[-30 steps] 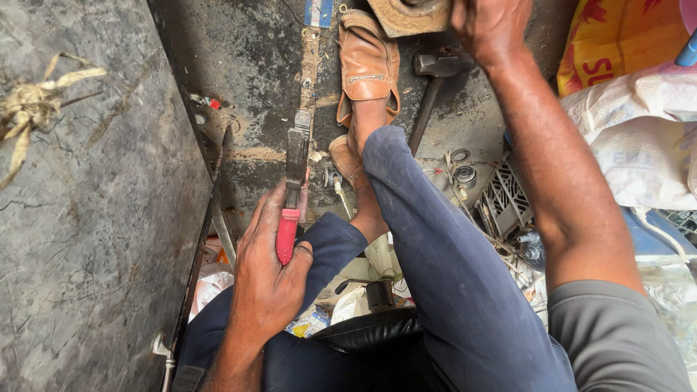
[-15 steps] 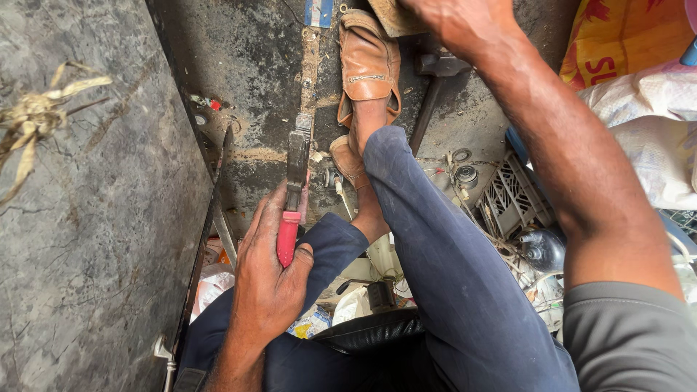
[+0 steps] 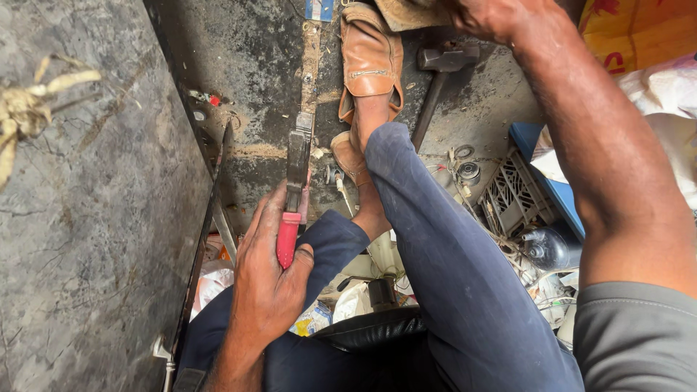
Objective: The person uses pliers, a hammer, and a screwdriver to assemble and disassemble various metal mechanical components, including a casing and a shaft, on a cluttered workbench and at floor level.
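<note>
**Left hand clamped on a red-handled tool, right hand up at the frame's top edge**

The left hand [image 3: 265, 279] is wrapped around the red plastic handle of a long dark metal hand tool [image 3: 296, 181], fingers curled over it and thumb pressed along its side. The tool runs up along a narrow rusty metal strip [image 3: 311, 65] lying on the stained dark floor [image 3: 247, 65]. The right hand [image 3: 494, 16] reaches to the top edge and is closed on a worn tan block [image 3: 406, 11]; most of that block is cut off, so how tight the grasp is cannot be told.

Between the arms, a leg in dark blue trousers [image 3: 443, 254] ends in a tan leather sandal [image 3: 370, 58] planted beside the strip. A grey-headed hammer [image 3: 446, 62] lies just right of the sandal.

Packaging sits at the right: an orange sack with red print [image 3: 639, 29] in the top corner, a white plastic bag [image 3: 668, 94] below it, a grey slotted plastic crate [image 3: 512, 196] and a blue flat panel [image 3: 537, 152].

Since half a second ago the right forearm has swung further across the right side; the left hand's hold is unchanged
</note>
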